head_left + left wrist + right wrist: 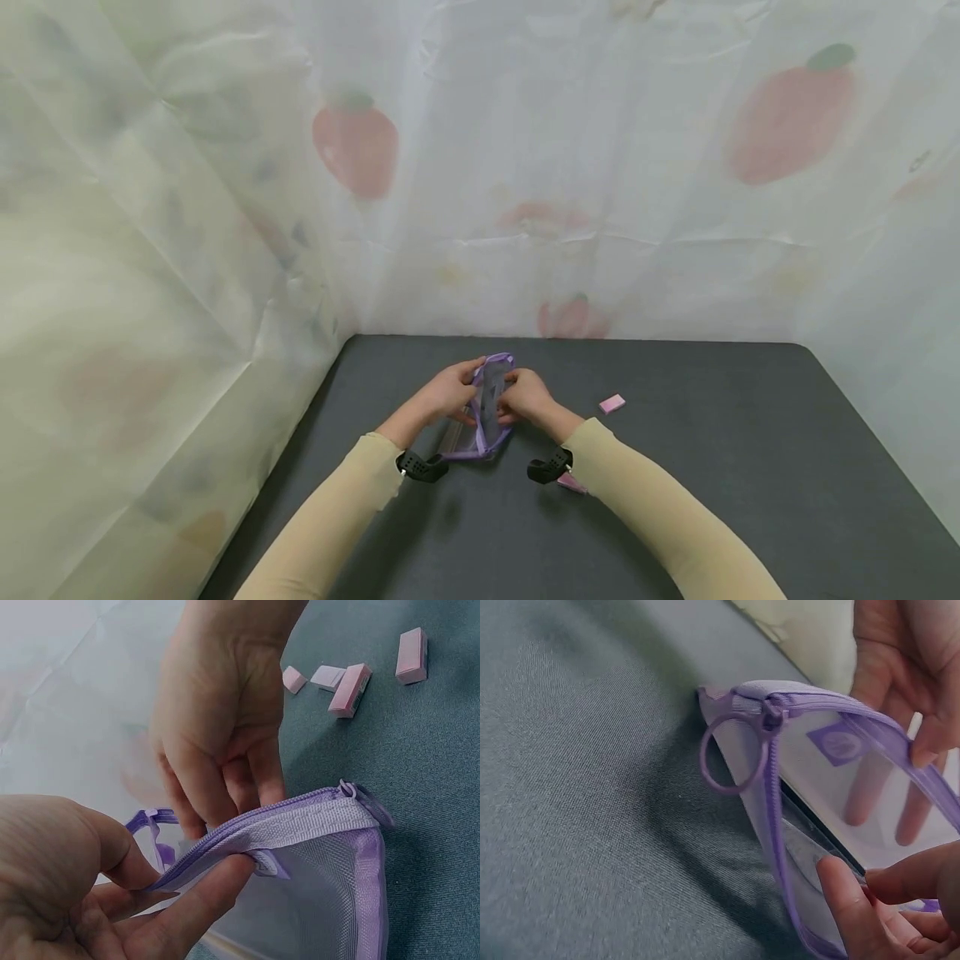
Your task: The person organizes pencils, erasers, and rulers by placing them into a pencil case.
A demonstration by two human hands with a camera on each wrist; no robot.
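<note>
The purple mesh zip pouch [486, 408] stands near the back edge of the dark grey table [750, 500]. The left hand [448, 392] and the right hand [527, 397] pinch its zip edges with curled fingers. The pouch appears light, soft and floppy; best taken by the stitched zip tape [300, 825] or the ring pull [733, 754]. Pink rectangular erasers [379, 671] lie beside it.

Person is wearing long, close-fitting beige sleeves [660, 508] running down both forearms to the wrists. A small black camera mount is sitting strapped at each wrist: left mount [420, 467], right mount [550, 467]. Both hands are showing bare, ungloved.
</note>
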